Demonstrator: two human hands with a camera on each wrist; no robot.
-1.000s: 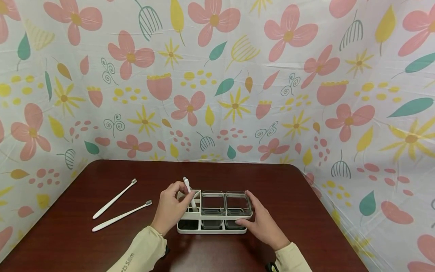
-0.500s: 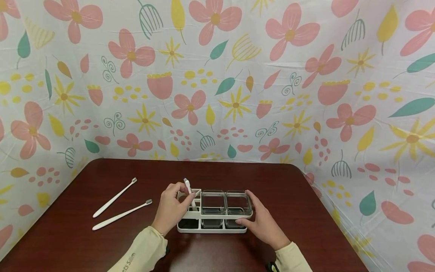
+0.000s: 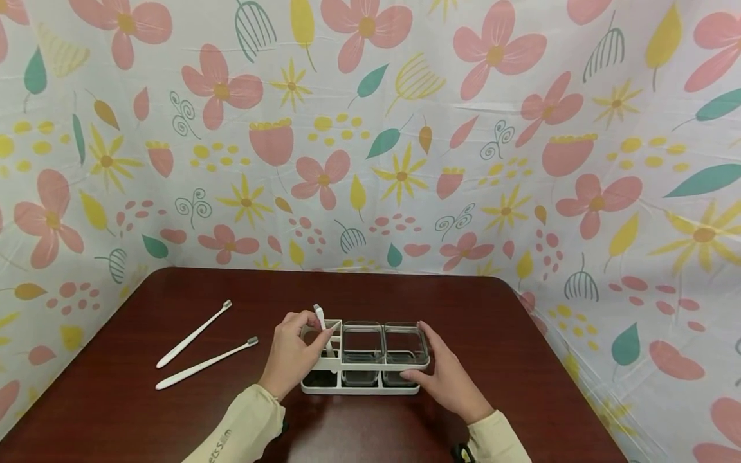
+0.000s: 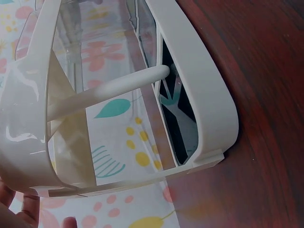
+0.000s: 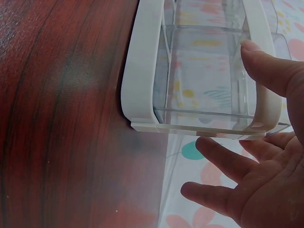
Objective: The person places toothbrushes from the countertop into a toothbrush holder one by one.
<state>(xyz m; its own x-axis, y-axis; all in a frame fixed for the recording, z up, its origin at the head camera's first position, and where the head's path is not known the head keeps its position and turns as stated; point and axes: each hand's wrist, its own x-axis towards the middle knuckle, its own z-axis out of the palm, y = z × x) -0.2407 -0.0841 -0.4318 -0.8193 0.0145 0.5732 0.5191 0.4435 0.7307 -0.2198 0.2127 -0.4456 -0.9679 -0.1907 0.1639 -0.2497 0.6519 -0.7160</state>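
Observation:
My left hand (image 3: pixel 292 352) pinches a white toothbrush (image 3: pixel 320 315) near its head, bristles up. The brush stands slightly tilted in the left compartment of a white toothbrush holder (image 3: pixel 376 366). In the left wrist view, its handle (image 4: pixel 114 90) passes through the upper frame, with the rounded end close to the base. My right hand (image 3: pixel 448 381) grips the holder's right end; in the right wrist view the thumb (image 5: pixel 263 61) lies on the upper frame. Two clear cups (image 3: pixel 363 344) sit in the middle and right compartments.
Two more white toothbrushes lie on the dark wood table (image 3: pixel 370 431) to the left, one farther back (image 3: pixel 191 337) and one nearer (image 3: pixel 202 366). A flowered curtain (image 3: pixel 359 141) hangs behind the table and along both sides.
The toothbrush in my left hand has slid a little lower, and its handle end shows below the upper frame. My right hand stays on the holder, and the head view has shifted slightly.

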